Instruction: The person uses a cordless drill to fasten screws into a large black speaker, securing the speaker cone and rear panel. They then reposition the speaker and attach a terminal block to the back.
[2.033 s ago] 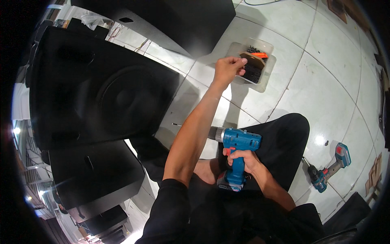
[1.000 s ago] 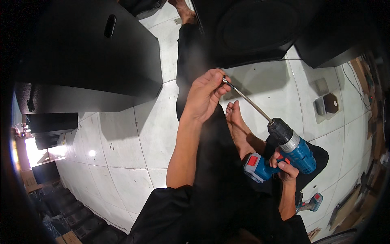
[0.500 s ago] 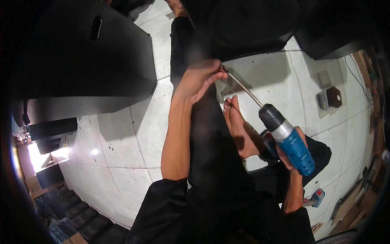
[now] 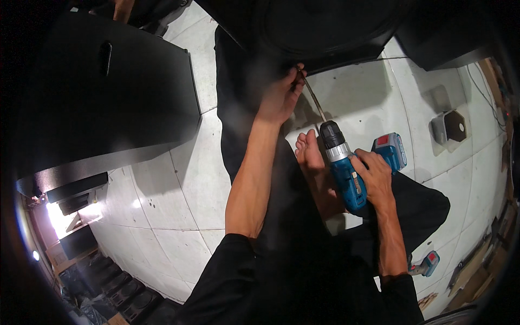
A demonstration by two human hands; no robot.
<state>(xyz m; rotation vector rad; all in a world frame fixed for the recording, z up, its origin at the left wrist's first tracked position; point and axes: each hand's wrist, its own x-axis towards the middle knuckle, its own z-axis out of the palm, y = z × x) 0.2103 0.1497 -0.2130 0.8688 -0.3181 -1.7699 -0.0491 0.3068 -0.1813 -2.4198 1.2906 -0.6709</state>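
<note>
My right hand [image 4: 374, 173] is wrapped round the grip of a blue cordless drill [image 4: 349, 181] with a black chuck. A long thin driver bit [image 4: 314, 100] points from the chuck up and left. At the bit's far tip the fingers of my left hand [image 4: 284, 92] are pinched together. Whatever small piece they hold there is too dark to make out. The tip is close to the lower edge of a black speaker cabinet [image 4: 325, 38] with a large round face. The drill's battery [image 4: 389, 151] sticks out to the right of my hand.
A large black cabinet [image 4: 124, 92] stands at the left, another [image 4: 444, 38] at the far right. On the tiled floor are a small open container [image 4: 450, 130] and a second blue power tool [image 4: 428, 264]. My bare foot [image 4: 311, 157] rests beside the drill. Several black speakers [image 4: 124, 290] stand lower left.
The drill has moved left and up, now more upright, its battery turned out to the right. My left hand has shifted up and slightly right with the bit's tip, nearer the cabinet edge.
</note>
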